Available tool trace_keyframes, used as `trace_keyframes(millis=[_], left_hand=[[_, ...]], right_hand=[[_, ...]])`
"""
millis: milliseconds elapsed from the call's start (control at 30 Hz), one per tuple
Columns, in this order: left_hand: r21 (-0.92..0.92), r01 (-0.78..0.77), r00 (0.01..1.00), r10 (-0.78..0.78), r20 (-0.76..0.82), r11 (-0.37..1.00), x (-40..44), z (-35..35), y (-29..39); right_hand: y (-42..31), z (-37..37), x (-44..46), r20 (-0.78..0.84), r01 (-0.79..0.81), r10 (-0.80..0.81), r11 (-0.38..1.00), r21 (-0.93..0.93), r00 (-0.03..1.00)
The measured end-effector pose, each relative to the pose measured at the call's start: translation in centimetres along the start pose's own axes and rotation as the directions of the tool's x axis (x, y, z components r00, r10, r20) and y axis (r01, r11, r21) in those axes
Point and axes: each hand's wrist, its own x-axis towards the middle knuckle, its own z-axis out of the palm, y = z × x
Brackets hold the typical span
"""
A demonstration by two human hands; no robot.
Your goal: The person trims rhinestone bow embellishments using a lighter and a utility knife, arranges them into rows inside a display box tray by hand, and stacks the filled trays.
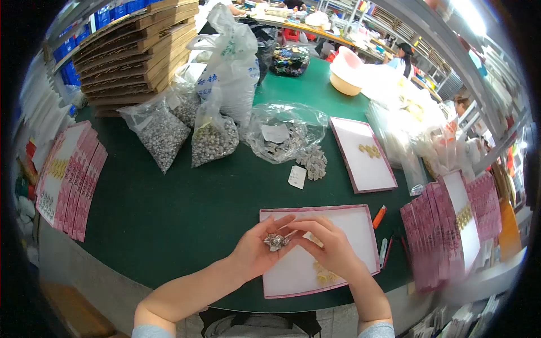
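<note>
My left hand is cupped palm up around a small heap of silver metal pieces. Over that palm, my right hand has its fingers bent together; whatever they pinch is too small to name. Both hands hover above a white tray with pink edges. Several gold-coloured pieces lie in this tray under my right wrist. Farther off, a loose pile of flat silver pieces spills beside an open clear bag, with a small white tag near it.
Another pink-edged tray holds gold pieces. An orange lighter lies right of the near tray. Stacked pink trays stand left and right. Bead bags, cardboard and a basin line the back.
</note>
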Motion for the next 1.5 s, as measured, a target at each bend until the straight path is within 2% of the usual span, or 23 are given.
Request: trace_keyframes(millis=[133, 333, 400, 500, 567, 633, 700, 800, 833, 933, 1000, 1100, 1400, 1500], left_hand=[[0.044, 0.03, 0.999, -0.032, 0.03, 0.999, 0.0, 0.6, 0.1], [0.048, 0.053, 0.994, -0.057, 0.09, 0.997, 1.2, 0.6, 0.3], [0.03, 0.075, 0.995, -0.077, 0.065, 0.997, 1.4, 0.3, 0.1], [0.218, 0.041, 0.999, -0.037, -0.024, 0.975, 1.0, 0.9, 0.2], [0.25, 0.048, 0.999, -0.05, 0.0, 0.967, 0.9, 0.5, -0.1], [0.269, 0.041, 0.999, -0.046, 0.015, 0.962, 0.7, 0.3, -0.2], [0.28, 0.024, 0.999, -0.033, 0.027, 0.96, 0.6, 0.4, -0.3], [0.489, -0.036, 0.997, 0.066, -0.045, 0.872, 0.4, 0.4, -0.5], [0.507, -0.062, 0.995, 0.093, -0.037, 0.859, 0.4, 0.4, -0.7], [0.565, -0.147, 0.984, 0.177, 0.002, 0.812, 0.3, 0.0, -0.7], [0.603, -0.205, 0.975, 0.215, 0.057, 0.771, 0.4, -0.5, -0.8], [0.645, -0.221, 0.964, 0.266, 0.028, 0.731, 0.5, -0.4, -0.9], [0.702, -0.165, 0.975, 0.22, 0.012, 0.693, 0.3, 0.5, -0.8], [0.697, -0.202, 0.974, 0.216, 0.069, 0.688, 0.4, 0.0, -0.7]], right_hand=[[0.5, -0.3, -0.1, 0.037, 0.043, -0.04, 0.995, -0.091, 0.999], [2.1, 0.2, -0.1, -0.011, 0.143, -0.146, 0.979, -0.146, 0.989], [2.4, -0.2, -0.4, -0.031, 0.021, -0.021, 1.0, -0.006, 0.999], [3.8, -0.2, -1.0, -0.039, -0.143, 0.158, 0.955, 0.259, 0.987], [4.0, 0.0, -1.2, -0.016, -0.237, 0.275, 0.853, 0.465, 0.961], [3.4, 0.2, -1.1, 0.04, -0.315, 0.388, 0.679, 0.663, 0.921], [3.4, 0.0, -1.0, 0.095, -0.349, 0.439, 0.545, 0.762, 0.893], [3.4, -0.3, -0.8, 0.168, -0.401, 0.523, 0.372, 0.837, 0.836], [3.4, -0.3, -0.8, 0.194, -0.419, 0.55, 0.318, 0.85, 0.812], [3.5, -0.2, -0.8, 0.203, -0.423, 0.553, 0.306, 0.853, 0.808], [3.6, 0.0, -0.9, 0.187, -0.413, 0.54, 0.334, 0.847, 0.821], [3.6, 0.1, -1.1, 0.154, -0.408, 0.523, 0.415, 0.813, 0.838], [3.3, 0.3, -1.2, 0.086, -0.38, 0.513, 0.504, 0.776, 0.854], [3.1, 0.5, -1.1, 0.077, -0.37, 0.508, 0.507, 0.778, 0.858]])
